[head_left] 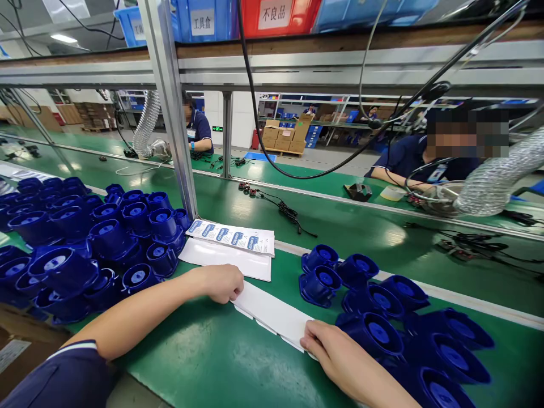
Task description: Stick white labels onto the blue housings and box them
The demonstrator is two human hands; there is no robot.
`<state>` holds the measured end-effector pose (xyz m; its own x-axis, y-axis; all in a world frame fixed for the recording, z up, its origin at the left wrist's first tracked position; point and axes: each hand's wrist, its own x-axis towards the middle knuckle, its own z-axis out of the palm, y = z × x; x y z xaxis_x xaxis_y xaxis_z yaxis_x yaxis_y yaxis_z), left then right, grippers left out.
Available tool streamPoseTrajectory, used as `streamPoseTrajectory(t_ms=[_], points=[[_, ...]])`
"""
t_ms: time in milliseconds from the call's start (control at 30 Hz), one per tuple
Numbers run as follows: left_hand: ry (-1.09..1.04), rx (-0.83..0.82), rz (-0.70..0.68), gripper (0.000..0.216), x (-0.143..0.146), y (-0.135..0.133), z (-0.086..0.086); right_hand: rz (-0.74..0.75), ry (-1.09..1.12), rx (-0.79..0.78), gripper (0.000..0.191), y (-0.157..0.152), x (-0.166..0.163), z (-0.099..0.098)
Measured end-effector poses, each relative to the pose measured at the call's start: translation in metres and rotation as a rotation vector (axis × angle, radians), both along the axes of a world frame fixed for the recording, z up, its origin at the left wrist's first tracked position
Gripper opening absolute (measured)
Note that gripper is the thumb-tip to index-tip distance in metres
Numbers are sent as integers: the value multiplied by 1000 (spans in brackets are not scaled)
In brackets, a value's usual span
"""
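1. The white strip lies low over the green bench, between the two hands; whether it touches the bench, I cannot tell.
2. Its long axis runs aslant, from the far left end down to the near right end, which points toward the blue cups on the right.
3. The strip is narrow, flat and plain on its upper face; along its near edge, other white edges show beneath in small steps.
4. The left hand is closed, gripping the far left end.
5. The right hand pinches the near right end between thumb and fingers.
6. Just beyond the left hand lie a blank sheet and a printed sheet.
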<state>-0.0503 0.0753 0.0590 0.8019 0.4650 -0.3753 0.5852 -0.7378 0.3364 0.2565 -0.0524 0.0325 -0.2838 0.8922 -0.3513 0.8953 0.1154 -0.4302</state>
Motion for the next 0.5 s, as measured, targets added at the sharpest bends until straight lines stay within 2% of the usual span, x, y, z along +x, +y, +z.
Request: streamPoseTrajectory(t_ms=[233, 367, 500], points=[[57, 32, 64, 13, 0, -1, 9, 7, 8, 22, 31, 1, -1, 0], [123, 91, 70, 18, 1, -9, 14, 0, -11, 30, 31, -2, -1, 0], [192, 183, 79, 25, 6, -20, 11, -11, -111, 62, 31, -3, -5, 0]])
